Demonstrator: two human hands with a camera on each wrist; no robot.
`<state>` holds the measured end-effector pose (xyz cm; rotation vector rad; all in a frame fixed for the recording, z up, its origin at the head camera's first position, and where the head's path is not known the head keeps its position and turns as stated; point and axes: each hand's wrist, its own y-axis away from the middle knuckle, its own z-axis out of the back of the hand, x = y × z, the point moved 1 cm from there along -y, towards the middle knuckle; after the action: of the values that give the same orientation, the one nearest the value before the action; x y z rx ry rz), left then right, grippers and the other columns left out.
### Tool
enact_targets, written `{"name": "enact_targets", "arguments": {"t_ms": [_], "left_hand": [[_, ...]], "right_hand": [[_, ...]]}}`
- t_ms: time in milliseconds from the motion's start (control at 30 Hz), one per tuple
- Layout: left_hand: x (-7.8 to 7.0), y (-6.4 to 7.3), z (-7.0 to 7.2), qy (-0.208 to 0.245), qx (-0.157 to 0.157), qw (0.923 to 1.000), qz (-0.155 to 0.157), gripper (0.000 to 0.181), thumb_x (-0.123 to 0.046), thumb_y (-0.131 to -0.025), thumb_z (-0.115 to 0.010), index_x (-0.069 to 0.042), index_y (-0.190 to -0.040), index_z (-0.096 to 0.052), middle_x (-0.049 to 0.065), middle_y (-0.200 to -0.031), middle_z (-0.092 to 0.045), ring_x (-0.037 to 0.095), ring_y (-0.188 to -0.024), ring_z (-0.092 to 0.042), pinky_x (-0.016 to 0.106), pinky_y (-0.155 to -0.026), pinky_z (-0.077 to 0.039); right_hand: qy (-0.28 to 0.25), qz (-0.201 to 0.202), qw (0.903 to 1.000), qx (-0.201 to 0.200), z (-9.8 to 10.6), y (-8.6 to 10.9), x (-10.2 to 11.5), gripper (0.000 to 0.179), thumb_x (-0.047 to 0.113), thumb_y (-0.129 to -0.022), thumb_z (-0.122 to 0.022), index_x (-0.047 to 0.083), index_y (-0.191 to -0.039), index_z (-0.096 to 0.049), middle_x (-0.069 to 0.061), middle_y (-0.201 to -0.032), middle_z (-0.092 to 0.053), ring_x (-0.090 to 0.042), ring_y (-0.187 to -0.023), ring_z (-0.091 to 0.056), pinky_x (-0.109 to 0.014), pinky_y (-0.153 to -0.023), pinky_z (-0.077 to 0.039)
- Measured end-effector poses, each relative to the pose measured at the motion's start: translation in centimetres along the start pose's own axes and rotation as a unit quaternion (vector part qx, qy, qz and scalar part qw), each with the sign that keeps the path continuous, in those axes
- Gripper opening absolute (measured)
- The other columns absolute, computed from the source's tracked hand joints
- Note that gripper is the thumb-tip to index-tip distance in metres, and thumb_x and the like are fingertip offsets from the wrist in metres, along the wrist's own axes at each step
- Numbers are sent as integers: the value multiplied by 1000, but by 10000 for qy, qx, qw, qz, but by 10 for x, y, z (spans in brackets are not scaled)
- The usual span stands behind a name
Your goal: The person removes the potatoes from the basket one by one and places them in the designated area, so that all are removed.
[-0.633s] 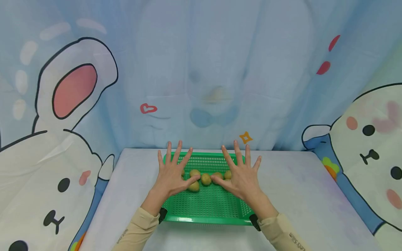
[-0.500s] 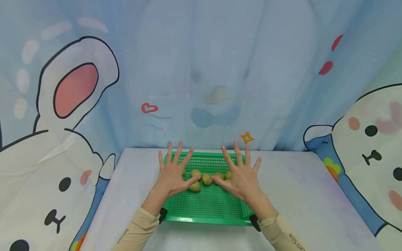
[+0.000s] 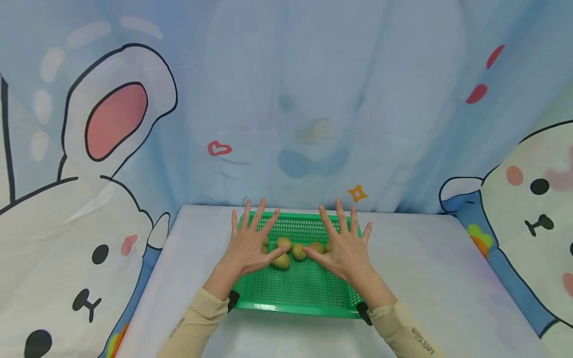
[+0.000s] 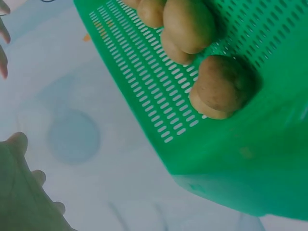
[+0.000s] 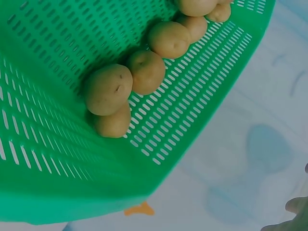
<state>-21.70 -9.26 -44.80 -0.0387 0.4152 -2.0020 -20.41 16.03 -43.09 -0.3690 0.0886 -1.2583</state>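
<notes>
- The person's left hand (image 3: 246,251), at ten o'clock from the basket's centre, is spread, fingers fanned and thumb pointing inward; it holds nothing.
- The right hand (image 3: 350,252), at two o'clock, mirrors it, spread and holding nothing. The wrist views show both hands off the potatoes, so this is probably a level hover.
- The green rectangular perforated plastic basket (image 3: 304,291) sits between the forearms on the white cloth-covered table (image 3: 438,278), its long side facing the person, perhaps so both hands reach it equally.
- The rounded yellow-brown potatoes (image 3: 281,261) lie inside, strung from ten through twelve to two o'clock; the raised walls likely keep them from rolling out.
- Dark lettering on the right beige sleeve (image 3: 396,325) seems to read "Let's Slim"; that on the left beige sleeve (image 3: 192,320) is too small to read.
- I can make out no label on the basket.
</notes>
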Motion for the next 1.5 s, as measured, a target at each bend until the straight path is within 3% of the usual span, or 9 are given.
{"name": "enact_targets", "arguments": {"t_ms": [133,233,400,633,1033,1233,1500], "left_hand": [[4,0,-3,147,96,9998,-5,86,-69,-89,-49,-30,-159,-18,5,-166,4,39,-149,8,69,-111,1],[9,-2,-7,221,160,9996,-21,85,-63,-90,-53,-30,-159,-17,6,-166,4,38,-149,8,69,-111,1],[19,-9,-10,394,138,9990,-143,81,-58,-93,-54,-27,-160,-19,9,-166,0,41,-149,1,70,-110,-4],[36,-13,-12,612,440,9971,-99,79,-57,-95,-50,-26,-160,-18,7,-166,-1,38,-150,2,69,-111,-5],[57,-11,-18,1040,619,9926,-88,74,-43,-96,-58,-22,-159,-24,9,-166,-7,40,-149,-4,70,-111,-5],[64,-7,-29,1158,738,9905,-85,73,-56,-98,-45,-19,-158,-25,12,-165,-9,45,-147,-9,70,-110,-9],[66,2,-48,1513,498,9871,-161,69,-25,-92,-57,-13,-155,-33,20,-162,-14,49,-144,-14,73,-107,-14]], "right_hand": [[26,-11,10000,11,-4,2,-1,103,70,-79,-64,22,-159,-22,-19,-163,-7,-53,-145,-5,-82,-99,-12],[36,-8,10000,28,-8,3,-2,102,70,-79,-63,21,-159,-23,-19,-163,-8,-53,-145,-6,-81,-100,-11],[96,61,9999,31,-15,0,-2,100,70,-81,-62,20,-159,-24,-19,-163,-10,-52,-145,-9,-80,-101,-12],[23,37,9999,113,-19,-2,0,98,68,-82,-62,18,-158,-25,-21,-163,-10,-52,-145,-9,-80,-101,-14],[0,12,9995,301,-19,-3,-1,96,66,-84,-61,16,-158,-25,-24,-161,-12,-51,-145,-11,-79,-101,-17],[124,107,9993,323,-18,-5,-3,95,66,-85,-60,13,-158,-27,-24,-161,-13,-50,-144,-14,-78,-101,-19],[318,191,9989,301,-17,-6,-5,93,66,-86,-59,11,-156,-31,-26,-159,-18,-51,-142,-22,-76,-100,-25]]}}
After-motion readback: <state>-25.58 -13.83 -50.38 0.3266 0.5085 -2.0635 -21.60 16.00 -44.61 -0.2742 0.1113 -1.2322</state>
